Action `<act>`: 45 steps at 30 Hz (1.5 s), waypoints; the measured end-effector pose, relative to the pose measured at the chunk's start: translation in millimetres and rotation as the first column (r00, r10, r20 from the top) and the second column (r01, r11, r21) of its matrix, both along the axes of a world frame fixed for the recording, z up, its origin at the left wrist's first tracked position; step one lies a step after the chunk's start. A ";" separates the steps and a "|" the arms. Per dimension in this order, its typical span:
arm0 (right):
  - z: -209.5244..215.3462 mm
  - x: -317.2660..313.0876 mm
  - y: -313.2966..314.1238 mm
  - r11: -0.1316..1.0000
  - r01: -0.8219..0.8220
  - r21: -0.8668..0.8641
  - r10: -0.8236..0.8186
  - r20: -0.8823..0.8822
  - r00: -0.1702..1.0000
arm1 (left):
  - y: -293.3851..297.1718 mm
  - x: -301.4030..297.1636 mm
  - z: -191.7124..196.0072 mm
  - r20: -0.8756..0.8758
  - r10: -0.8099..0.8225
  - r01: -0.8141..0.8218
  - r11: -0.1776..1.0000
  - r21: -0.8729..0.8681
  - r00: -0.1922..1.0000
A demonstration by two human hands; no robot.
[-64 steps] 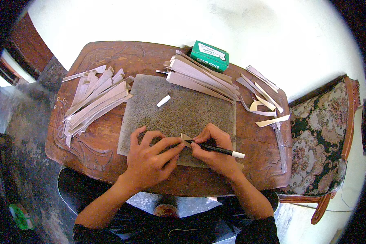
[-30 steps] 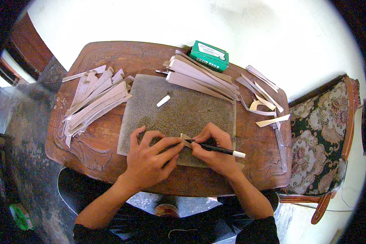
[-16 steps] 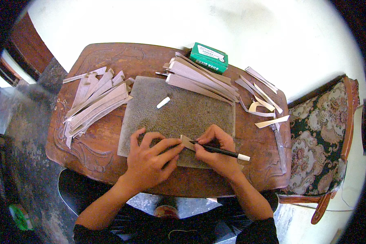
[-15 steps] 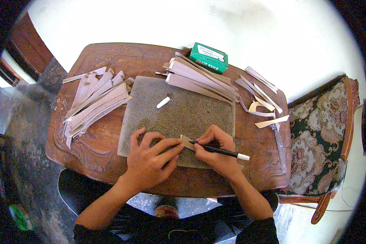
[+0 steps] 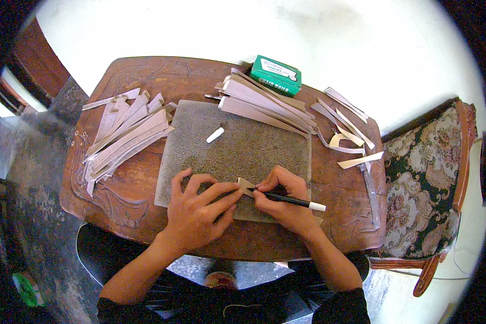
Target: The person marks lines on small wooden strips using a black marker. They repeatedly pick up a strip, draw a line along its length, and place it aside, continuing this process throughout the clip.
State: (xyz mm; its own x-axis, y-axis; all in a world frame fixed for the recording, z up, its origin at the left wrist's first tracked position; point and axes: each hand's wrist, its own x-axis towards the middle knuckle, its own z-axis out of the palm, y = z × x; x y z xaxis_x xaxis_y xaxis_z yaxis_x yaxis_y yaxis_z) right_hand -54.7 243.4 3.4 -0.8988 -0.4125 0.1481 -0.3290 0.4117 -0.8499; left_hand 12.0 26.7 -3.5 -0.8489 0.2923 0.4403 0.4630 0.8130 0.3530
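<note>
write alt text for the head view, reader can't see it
A left hand touches a small tan strip while the right hand holds a slim black marker at it, over a speckled grey rectangular mat. Beyond are pinkish-grey flat strips and a green-and-white box.

- The mat point(image 5: 254, 148) lay on the middle of the table point(image 5: 129, 186).
- The 2 hands were over the mat's near part, the left hand point(image 5: 200, 210) to the left and the right hand point(image 5: 286, 202) to the right.
- Between them was the small piece point(image 5: 245, 184); the pen point(image 5: 294, 200), in the right hand, extended rightward from it.
- The cap point(image 5: 215, 135) lay on the mat, beyond the hands.
- The strip pile point(image 5: 132, 137) lay left of the mat.
- The strip stack point(image 5: 264, 105) lay along the mat's far edge, the box point(image 5: 276, 75) just behind it.
- Loose strips point(image 5: 360, 160) lay right of the mat.
- The chair point(image 5: 421, 189) stood right of the table.
</note>
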 end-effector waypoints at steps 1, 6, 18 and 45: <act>0.3 0.2 -0.5 1.000 0.002 -0.004 -0.002 0.009 1.000 | 0.2 0.0 -0.5 -0.006 0.003 -0.003 1.000 0.002 1.000; -1.0 0.4 -0.8 1.000 0.002 -0.016 -0.002 0.015 1.000 | -0.1 0.6 1.6 0.022 0.001 -0.001 1.000 -0.002 1.000; 0.4 0.3 -0.4 1.000 0.003 -0.013 -0.002 0.024 1.000 | 1.0 -0.1 0.9 -0.004 0.007 -0.007 1.000 -0.002 1.000; 0.7 -0.7 -1.9 0.999 -0.030 -0.026 0.029 -0.025 0.999 | -0.3 0.8 0.8 0.012 0.004 -0.004 1.000 -0.012 1.000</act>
State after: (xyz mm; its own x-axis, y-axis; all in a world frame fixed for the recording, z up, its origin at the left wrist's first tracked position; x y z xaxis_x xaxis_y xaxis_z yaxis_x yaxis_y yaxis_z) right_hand -55.4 241.5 4.1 -0.8823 -0.4344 0.1814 -0.3616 0.3787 -0.8520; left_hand 12.9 26.4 -2.7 -0.8554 0.2943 0.4262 0.4556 0.8190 0.3487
